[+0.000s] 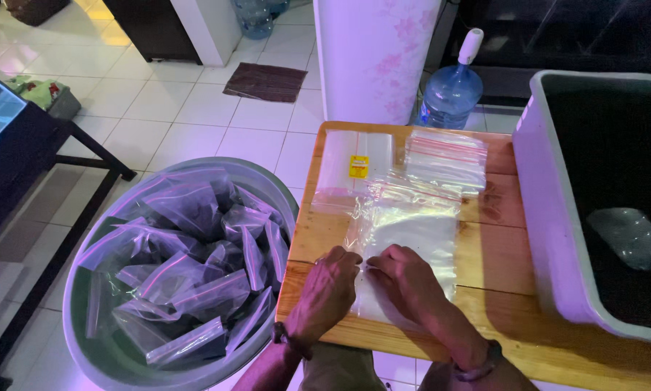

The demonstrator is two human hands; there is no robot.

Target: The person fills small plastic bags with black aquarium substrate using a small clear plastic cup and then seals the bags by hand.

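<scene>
okay, my left hand [330, 279] and right hand [405, 279] both pinch the near end of a clear zip bag [412, 235], fingers clenched on the plastic, flat on the wooden table [495, 253]. left, a round tub [94, 347] holds filled bags [188, 268]; right, a grey bin [550, 239].

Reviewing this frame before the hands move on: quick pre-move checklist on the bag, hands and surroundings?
1. Clear zip bag flat on wooden table: ok.
2. Left hand and right hand both on the bag's near end: ok.
3. Bag sealed: cannot tell.
4. Spare bag stack within reach on the table: ok.
5. Round tub of filled bags beside the table: ok.
6. Grey bin contents: cannot tell, too dark.
</scene>
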